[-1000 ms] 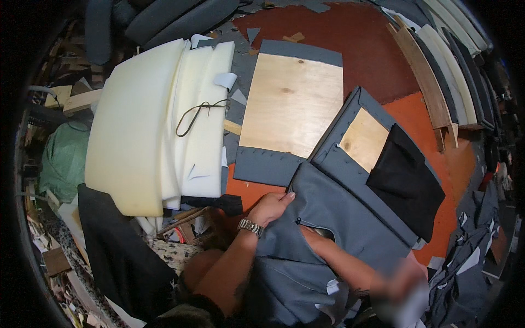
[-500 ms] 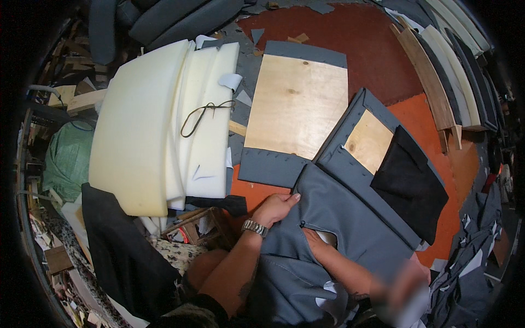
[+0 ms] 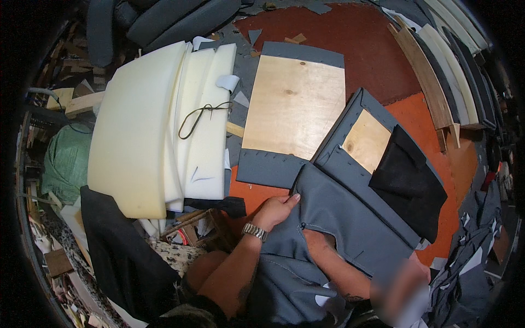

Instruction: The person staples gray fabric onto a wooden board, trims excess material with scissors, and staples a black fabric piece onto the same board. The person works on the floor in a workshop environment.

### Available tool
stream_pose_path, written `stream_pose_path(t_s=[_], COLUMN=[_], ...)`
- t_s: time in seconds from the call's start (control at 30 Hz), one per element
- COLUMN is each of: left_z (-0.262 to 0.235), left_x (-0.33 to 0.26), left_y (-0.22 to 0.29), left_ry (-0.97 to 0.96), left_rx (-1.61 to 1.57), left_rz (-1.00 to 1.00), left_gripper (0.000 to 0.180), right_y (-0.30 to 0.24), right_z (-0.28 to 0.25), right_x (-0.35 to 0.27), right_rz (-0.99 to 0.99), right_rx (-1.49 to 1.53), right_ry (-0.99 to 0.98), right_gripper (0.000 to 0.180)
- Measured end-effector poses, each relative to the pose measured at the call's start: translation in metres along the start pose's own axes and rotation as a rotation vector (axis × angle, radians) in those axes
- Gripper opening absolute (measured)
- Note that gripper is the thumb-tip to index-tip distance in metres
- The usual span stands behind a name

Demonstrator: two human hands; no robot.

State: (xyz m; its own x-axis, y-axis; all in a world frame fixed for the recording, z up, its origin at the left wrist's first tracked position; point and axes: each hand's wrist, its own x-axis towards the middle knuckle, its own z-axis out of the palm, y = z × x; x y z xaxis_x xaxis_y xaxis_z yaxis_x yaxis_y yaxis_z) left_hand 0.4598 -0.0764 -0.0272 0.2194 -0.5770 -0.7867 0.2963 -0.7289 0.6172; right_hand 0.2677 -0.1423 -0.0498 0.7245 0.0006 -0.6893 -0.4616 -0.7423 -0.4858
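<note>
A grey upholstery cover [image 3: 355, 218] with stitched seams lies over my lap. My left hand [image 3: 277, 212], wearing a metal watch, pinches its far left edge, thumb on top. My right forearm [image 3: 333, 262] reaches through a slit in the cover, and the hand is hidden inside under the fabric. Beyond the cover's edge lies a grey-covered panel [image 3: 342, 164] with bare plywood in the middle and a black cloth [image 3: 407, 180] over its right part. Farther off, another plywood panel [image 3: 295, 98] has grey material stapled along its ends.
Cream foam pieces [image 3: 136, 126] stand at the left with a dark cord [image 3: 205, 112] on them. A wooden box [image 3: 202, 227] sits left of my left hand. At the far right are stacked curved boards [image 3: 426, 71] and grey fabric scraps [image 3: 470, 246]. Dark grey cushions [image 3: 180, 24] lie at the back.
My right hand has gone deeper into the slit, so the wrist is now under the cover. My left hand keeps its pinch on the edge in nearly the same place.
</note>
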Motion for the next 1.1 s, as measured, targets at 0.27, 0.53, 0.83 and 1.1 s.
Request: stream_pose_path(t_s=[0.27,0.53,0.83,1.1], left_z=[0.011,0.006,0.036,-0.002], left_x=[-0.016,-0.066,-0.099,-0.074], left_y=[-0.001,-0.028,-0.036,-0.045], left_ry=[0.308,0.185,0.383,0.199], left_rx=[0.192,0.292,0.757,0.361], left_rz=[-0.029,0.084,0.0,0.219], left_gripper=[0.092,0.083,0.086,0.085], right_y=[0.006,-0.013,-0.008,0.004], right_z=[-0.039,-0.034,-0.047,-0.035], right_x=[-0.018,0.01,0.03,0.01], right_rz=[-0.104,0.027,0.085,0.023], right_rx=[0.336,0.123,-0.237,-0.233], right_ry=[0.363,0.727,0.957,0.72], right_gripper=[0.049,0.05,0.052,0.051])
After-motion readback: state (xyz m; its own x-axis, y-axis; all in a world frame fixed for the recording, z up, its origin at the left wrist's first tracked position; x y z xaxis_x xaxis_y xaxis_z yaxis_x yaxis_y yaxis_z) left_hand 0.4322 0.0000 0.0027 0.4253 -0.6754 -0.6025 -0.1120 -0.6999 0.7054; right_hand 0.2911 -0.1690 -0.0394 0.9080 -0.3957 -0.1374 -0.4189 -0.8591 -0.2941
